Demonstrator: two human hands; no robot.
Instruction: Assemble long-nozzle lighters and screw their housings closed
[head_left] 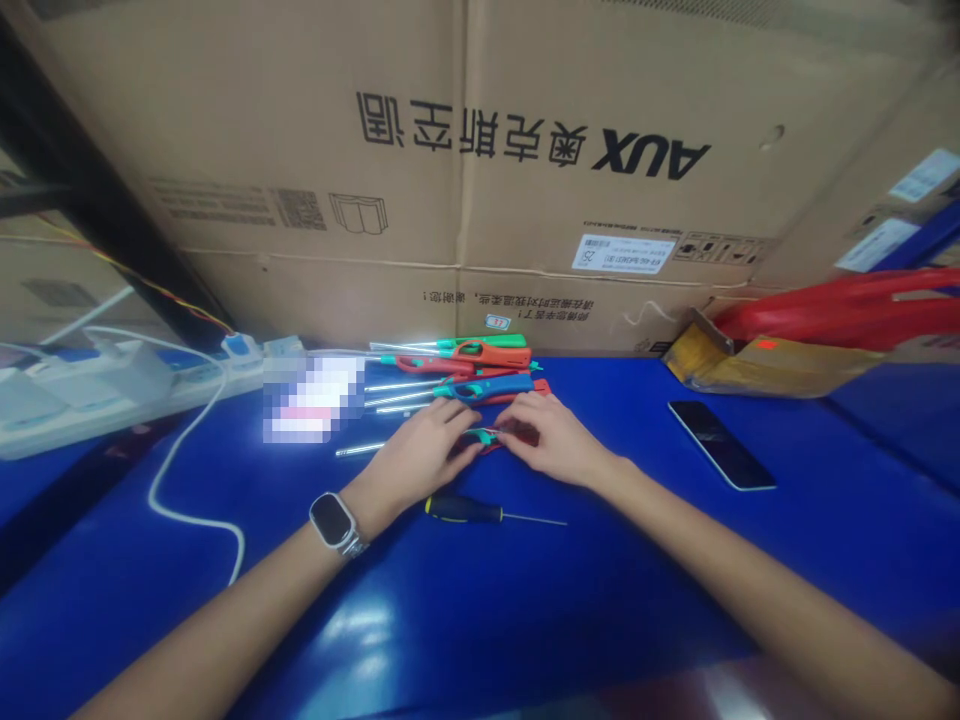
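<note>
My left hand (424, 450), with a watch at its wrist, is closed around the middle of a long-nosed lighter (360, 449). The metal tube pokes out to the left, and a green part with some red shows between my hands. My right hand (559, 440) pinches the lighter's other end; my fingers hide most of its body. Just beyond my hands lies a pile of similar lighters: a blue one (495, 386), an orange one (499, 355) and several more, tubes pointing left. A black and yellow screwdriver (465, 510) lies on the near side, its shaft to the right.
The blue table (570, 610) runs up to a large cardboard box (300, 120). At left are a power strip (202, 378) with chargers and a white cable (191, 515). A phone (720, 445) lies right, near a small open carton (795, 368) and a red bag (832, 308).
</note>
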